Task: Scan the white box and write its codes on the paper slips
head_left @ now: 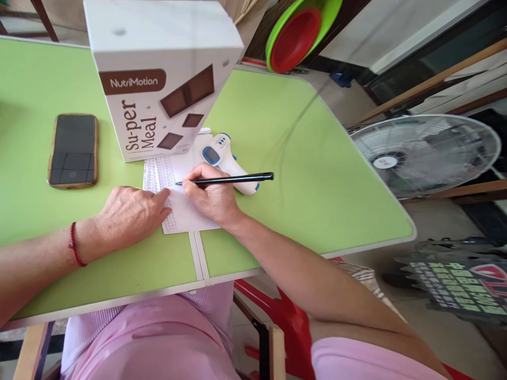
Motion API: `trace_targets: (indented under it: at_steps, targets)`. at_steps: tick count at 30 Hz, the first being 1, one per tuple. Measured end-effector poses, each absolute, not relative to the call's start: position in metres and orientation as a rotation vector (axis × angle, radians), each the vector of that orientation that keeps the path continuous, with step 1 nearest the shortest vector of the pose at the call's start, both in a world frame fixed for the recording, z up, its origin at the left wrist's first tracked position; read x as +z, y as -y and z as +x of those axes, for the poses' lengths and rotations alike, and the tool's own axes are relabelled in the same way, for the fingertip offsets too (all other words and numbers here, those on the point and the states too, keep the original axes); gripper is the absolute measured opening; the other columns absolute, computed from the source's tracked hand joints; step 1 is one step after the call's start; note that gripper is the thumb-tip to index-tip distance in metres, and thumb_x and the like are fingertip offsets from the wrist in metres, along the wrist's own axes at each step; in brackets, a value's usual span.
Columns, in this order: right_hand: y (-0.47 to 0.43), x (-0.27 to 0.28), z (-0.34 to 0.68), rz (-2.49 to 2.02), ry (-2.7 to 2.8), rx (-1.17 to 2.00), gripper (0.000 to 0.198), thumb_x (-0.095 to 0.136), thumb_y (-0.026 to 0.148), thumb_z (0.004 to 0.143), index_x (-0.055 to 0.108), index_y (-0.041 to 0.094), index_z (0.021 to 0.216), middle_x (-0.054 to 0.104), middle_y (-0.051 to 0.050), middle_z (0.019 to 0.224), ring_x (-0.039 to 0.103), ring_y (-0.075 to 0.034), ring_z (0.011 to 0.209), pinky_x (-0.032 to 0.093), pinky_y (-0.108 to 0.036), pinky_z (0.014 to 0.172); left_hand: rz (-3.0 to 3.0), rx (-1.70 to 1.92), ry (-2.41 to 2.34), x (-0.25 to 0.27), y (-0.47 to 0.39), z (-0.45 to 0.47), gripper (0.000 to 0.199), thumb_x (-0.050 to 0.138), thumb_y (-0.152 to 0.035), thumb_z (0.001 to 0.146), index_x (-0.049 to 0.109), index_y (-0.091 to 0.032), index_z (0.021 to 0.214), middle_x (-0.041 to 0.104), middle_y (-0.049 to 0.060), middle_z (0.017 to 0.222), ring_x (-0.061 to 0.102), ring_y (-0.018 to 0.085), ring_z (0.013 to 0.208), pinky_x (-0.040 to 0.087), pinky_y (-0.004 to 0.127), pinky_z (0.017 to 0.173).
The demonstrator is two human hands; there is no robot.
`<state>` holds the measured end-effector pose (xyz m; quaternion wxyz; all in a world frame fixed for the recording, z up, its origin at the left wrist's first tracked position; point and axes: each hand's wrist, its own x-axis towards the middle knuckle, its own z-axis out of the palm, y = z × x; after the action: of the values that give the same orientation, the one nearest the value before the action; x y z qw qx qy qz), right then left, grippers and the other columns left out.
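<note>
Green surface [317, 158] with a pale rim and a pale seam near the front. White paper [188, 216] lying flat on it, close to the near edge, with rows of tiny dark marks on the left and plain white on the right. Black pen [241, 178] in the right hand [216, 199], fingers clamped on it close to the tip. Tip down at the paper, right by the rows of marks, with the back end poking out to the right. Cannot tell if touching the paper.

Left hand [127, 214] palm down at the left side of the paper, not gripping anything. Two fingertips apart by the marks, other fingers tucked away and hard to see. Red bracelet [73, 245] around the left wrist.

White and brown box [138, 113] standing tall at the far end of the paper, with "NutriMotion" and "Su-per Meal" on the front. White and blue thermometer [228, 162] lying just past the right hand, partly hidden by it. Phone [74, 148] in a brown case to the left of the box, dark screen up.

Past the far edge, a red bowl [296, 42] inside a bright green bowl [328, 16]. Off to the right, a big round fan [428, 158].
</note>
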<state>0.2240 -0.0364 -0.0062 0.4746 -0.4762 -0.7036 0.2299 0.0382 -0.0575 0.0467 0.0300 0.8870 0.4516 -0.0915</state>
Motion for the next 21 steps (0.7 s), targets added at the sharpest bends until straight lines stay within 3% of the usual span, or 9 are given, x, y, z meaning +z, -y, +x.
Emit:
trace_targets:
  at_steps: [21]
  targets:
    - [0.0354, -0.0051, 0.2258, -1.147, 1.752, 0.539, 0.012, 0.056, 0.019, 0.075, 0.05, 0.023, 0.065, 0.057, 0.005, 0.058, 0.048, -0.011, 0.051, 0.04, -0.026, 0.049, 2.733, -0.302, -1.391, 0.0444, 0.0566, 0.0365, 0.035, 0.044, -0.038, 0.1, 0.064, -0.019, 0.123, 0.074, 0.008, 0.078, 0.069, 0.027, 0.066, 0.034, 0.029, 0.052]
